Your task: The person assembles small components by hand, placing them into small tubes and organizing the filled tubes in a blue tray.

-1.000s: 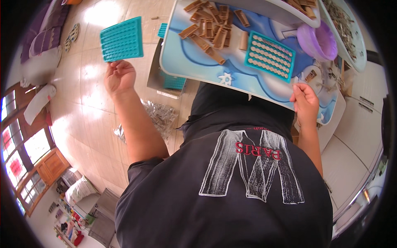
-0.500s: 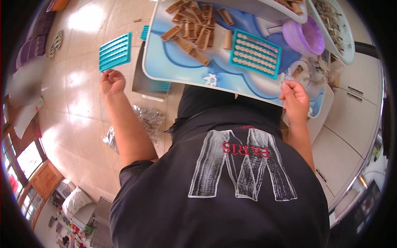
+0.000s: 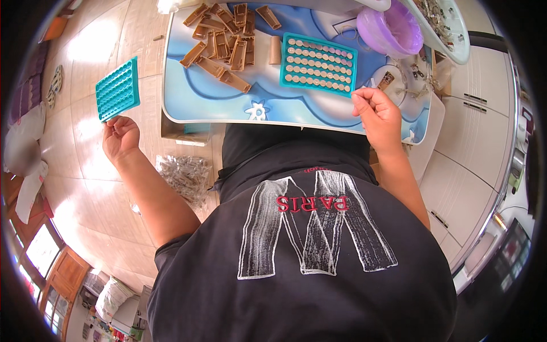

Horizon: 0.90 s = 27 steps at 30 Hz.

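My left hand (image 3: 121, 138) is closed on the lower corner of a teal tray (image 3: 118, 89) with rows of round hollows, held up in the air left of the table. Flat on the table lies a second teal tray (image 3: 285, 86), filled with rows of pale round discs (image 3: 318, 60). My right hand (image 3: 378, 118) has thumb and fingers pinched at this tray's near right corner, which they seem to grip. Left of the filled tray is a pile of brown trough-shaped pieces (image 3: 219, 40), with a smooth brown piece (image 3: 275, 50) between them.
The blue patterned table (image 3: 194, 100) stands in front of me. A purple bowl (image 3: 393, 31) and a pale tray of small metal parts (image 3: 441, 25) stand at the far right. Below the table's left edge are a box (image 3: 171, 130) and a clear bag of silvery pieces (image 3: 183, 174).
The view has shifted, so the table appears further left. My left hand has tilted the raised teal tray. My right hand has come closer in to the filled tray's corner.
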{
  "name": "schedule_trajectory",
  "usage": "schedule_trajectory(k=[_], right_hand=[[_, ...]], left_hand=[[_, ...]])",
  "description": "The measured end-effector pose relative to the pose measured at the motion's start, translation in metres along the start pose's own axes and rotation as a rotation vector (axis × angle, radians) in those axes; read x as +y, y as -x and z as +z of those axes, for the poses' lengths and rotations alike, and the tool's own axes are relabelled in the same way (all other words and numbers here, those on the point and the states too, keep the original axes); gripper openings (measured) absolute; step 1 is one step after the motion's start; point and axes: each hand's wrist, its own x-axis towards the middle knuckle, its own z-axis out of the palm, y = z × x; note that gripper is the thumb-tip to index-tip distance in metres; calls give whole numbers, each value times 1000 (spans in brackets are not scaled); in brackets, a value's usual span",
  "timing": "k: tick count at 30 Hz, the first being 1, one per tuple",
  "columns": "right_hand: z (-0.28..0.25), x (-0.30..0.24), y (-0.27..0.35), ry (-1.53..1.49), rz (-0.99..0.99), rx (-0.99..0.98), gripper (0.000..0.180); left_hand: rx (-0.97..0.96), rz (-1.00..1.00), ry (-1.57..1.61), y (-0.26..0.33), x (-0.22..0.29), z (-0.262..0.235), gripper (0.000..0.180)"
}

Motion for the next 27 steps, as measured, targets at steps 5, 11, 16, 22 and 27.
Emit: schedule_trajectory(k=[5,11,16,22,27], right_hand=[[0,1,0,36,-5,-13,10],[-3,2,-3,93,-17,-31,10],[-7,6,-2,82,-8,67,12],[-20,11,-2,94,22,76,13],[-24,13,1,104,-7,90,12]], left_hand=[[9,7,-12,-2,-5,5,20],[154,-38,21,-32,-7,-22,15],[304,-82,-111,-65,-29,-39,20],[429,-47,-65,-79,-49,-29,30],[439,-28,-74,-87,-63,-8,26]])
